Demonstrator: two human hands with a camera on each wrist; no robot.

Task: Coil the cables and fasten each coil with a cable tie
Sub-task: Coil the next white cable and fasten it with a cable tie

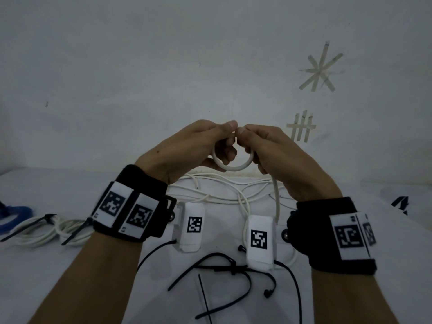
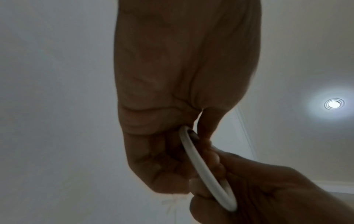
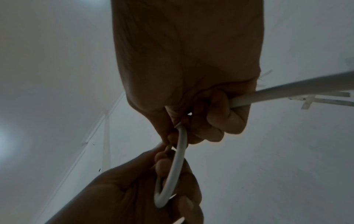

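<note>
Closest to the person, thin black cable ties lie loose and bent on the white tabletop. Both wrists wear black bands with white square tags that have black blocky marks.

A bit farther to the left lies a coiled white cable, smooth and round, with two black ties fastened around it. A blue thing sits at the left edge; I cannot tell what it is.

In the middle, more white cable is spread in loose, messy loops on the tabletop.

Above that, both hands are lifted up. The left hand pinches the top of a small round loop of the smooth white cable with its thumb and fingers. The right hand pinches the loop just beside it, thumbs nearly touching, and its curled fingers also grip the cable that hangs down to the tabletop.

Farthest away is a plain white wall with strips of pale tape stuck on in a star shape and a crossed shape.
</note>
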